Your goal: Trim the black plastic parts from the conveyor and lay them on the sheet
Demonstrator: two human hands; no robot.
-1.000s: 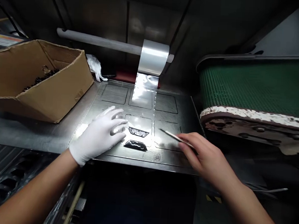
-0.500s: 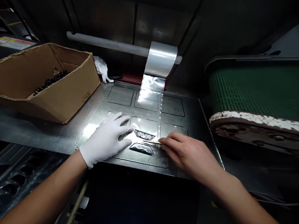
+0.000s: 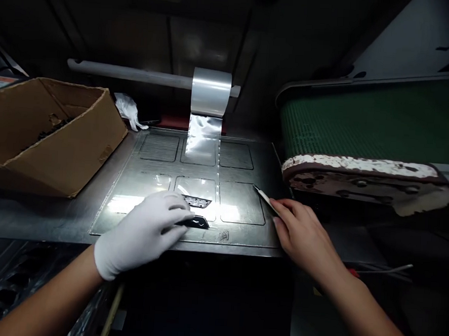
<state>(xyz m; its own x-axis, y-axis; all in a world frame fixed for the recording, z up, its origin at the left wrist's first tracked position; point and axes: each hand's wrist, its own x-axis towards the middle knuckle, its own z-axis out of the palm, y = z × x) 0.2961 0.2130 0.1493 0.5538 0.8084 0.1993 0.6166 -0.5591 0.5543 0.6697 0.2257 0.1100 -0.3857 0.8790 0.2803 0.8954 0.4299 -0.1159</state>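
Note:
My left hand (image 3: 144, 231), in a white glove, lies low over the metal plate (image 3: 126, 223). Its thumb and index finger close around the left end of a glossy black trim piece (image 3: 200, 222), partly hiding it. Just above that piece, a second trim piece (image 3: 197, 202) shows a pale, ribbed face with small details; a gloved fingertip is close to its left end. My bare right hand (image 3: 300, 226) pinches a slim white pen-like tool (image 3: 265, 197) with a dark pointed tip. The tip hovers at or touches the plate near a drawn rectangle's upper right corner; contact is unclear.
A roll of clear film (image 3: 211, 92) hangs on a pale rod (image 3: 139, 73), its strip running down onto the plate. A cardboard box (image 3: 69, 153) with black parts stands left. A green conveyor belt (image 3: 364, 121) is at right. A white crumpled glove (image 3: 127, 110) lies behind.
My right hand has drawn the tool away from the trim pieces, rightward and up the plate. My left fingers have closed in over the glossy black piece. The view has shifted right.

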